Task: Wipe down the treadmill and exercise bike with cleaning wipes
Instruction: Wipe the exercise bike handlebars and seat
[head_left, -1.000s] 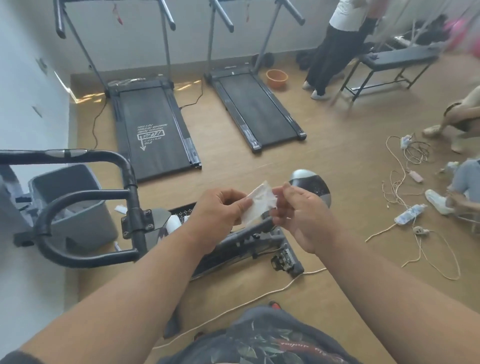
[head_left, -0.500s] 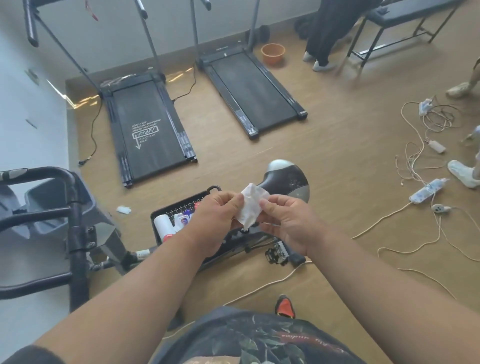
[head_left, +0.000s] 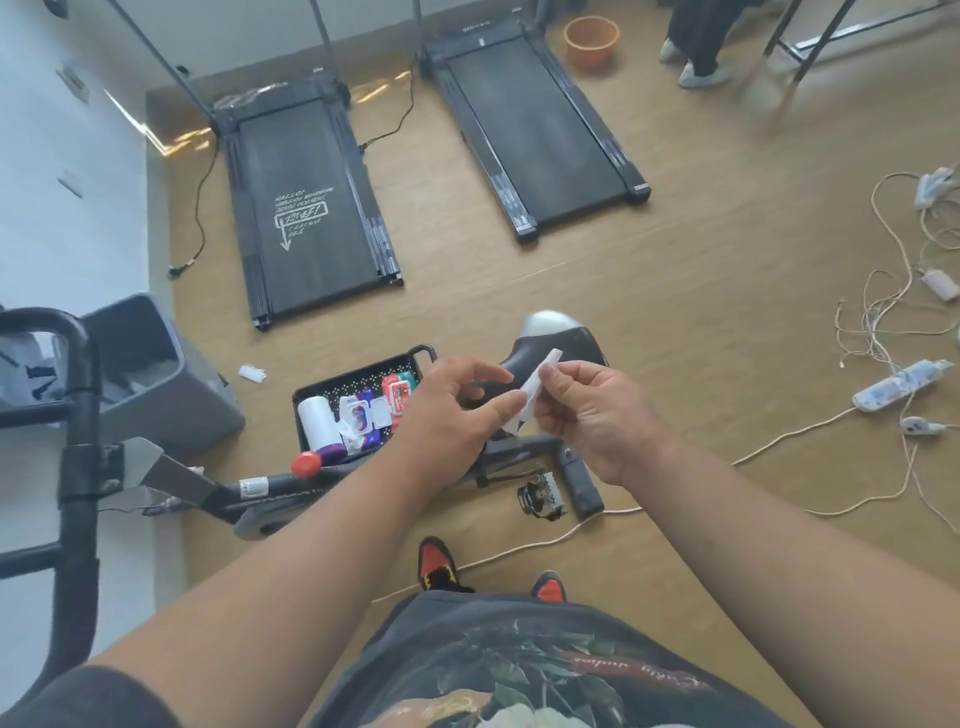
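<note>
My right hand (head_left: 592, 415) pinches a small white wipe (head_left: 537, 387) between thumb and forefinger, held edge-on above the exercise bike. My left hand (head_left: 447, 415) is beside it with fingers spread and nearly straight, its index fingertip touching the wipe's lower part. The exercise bike lies below: black handlebars (head_left: 78, 415) at the left, frame (head_left: 270, 488), pedal (head_left: 543, 499) and a black and silver seat (head_left: 550, 338) behind my hands. Two black treadmills lie on the wooden floor beyond, one with white writing (head_left: 306, 208) and one to the right (head_left: 535, 130).
A black basket (head_left: 358, 376) of wipe packets and bottles sits by the bike. A grey bin (head_left: 156, 374) stands at the left wall. An orange bowl (head_left: 592, 39) and a person's feet (head_left: 696, 73) are at the back. A power strip (head_left: 898, 384) and loose cables lie to the right.
My view has tilted down toward the bike. The wipe, held flat between both hands before, now stands edge-on in my right hand, and my left hand's fingers have straightened.
</note>
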